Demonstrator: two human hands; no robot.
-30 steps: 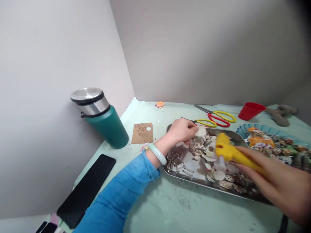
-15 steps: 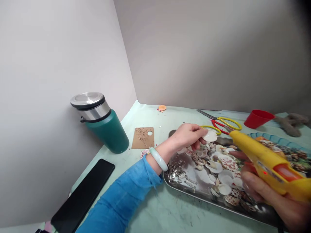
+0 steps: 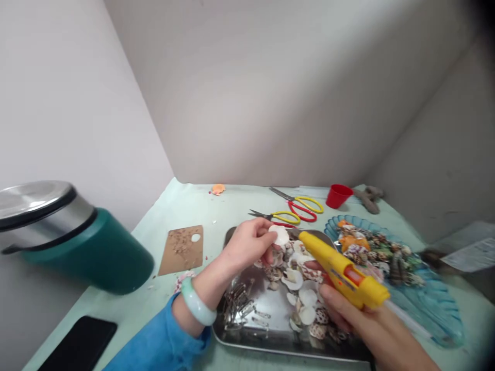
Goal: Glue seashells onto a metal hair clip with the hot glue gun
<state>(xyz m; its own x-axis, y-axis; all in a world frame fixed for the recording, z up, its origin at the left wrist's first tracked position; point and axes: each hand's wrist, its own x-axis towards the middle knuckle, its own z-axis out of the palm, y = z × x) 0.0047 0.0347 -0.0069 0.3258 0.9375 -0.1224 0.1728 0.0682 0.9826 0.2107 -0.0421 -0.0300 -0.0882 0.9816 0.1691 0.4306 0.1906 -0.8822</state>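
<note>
Between the thumb and fingers of my left hand [image 3: 251, 241] is a white seashell [image 3: 280, 235], raised over the far side of a metal tray [image 3: 266, 342]. My right hand [image 3: 348, 309] is wrapped round a yellow hot glue gun [image 3: 342, 268] with a small red light lit on its side. The nozzle points toward the shell but stays a little apart from it. Below both hands, the tray holds loose seashells [image 3: 308, 298] on the right and metal safety pins [image 3: 237, 304] on the left.
Two pairs of scissors [image 3: 305, 203] lie behind the tray, near a red cup [image 3: 339, 196]. A blue scalloped dish [image 3: 444, 304] of shells stands at right. At left are a brown card [image 3: 178, 252], a green bottle [image 3: 116, 252] and a black phone [image 3: 79, 342].
The view has swung right, bringing more of the blue dish into sight. The glue gun's nozzle is nearer the shell. Both hands keep their grip.
</note>
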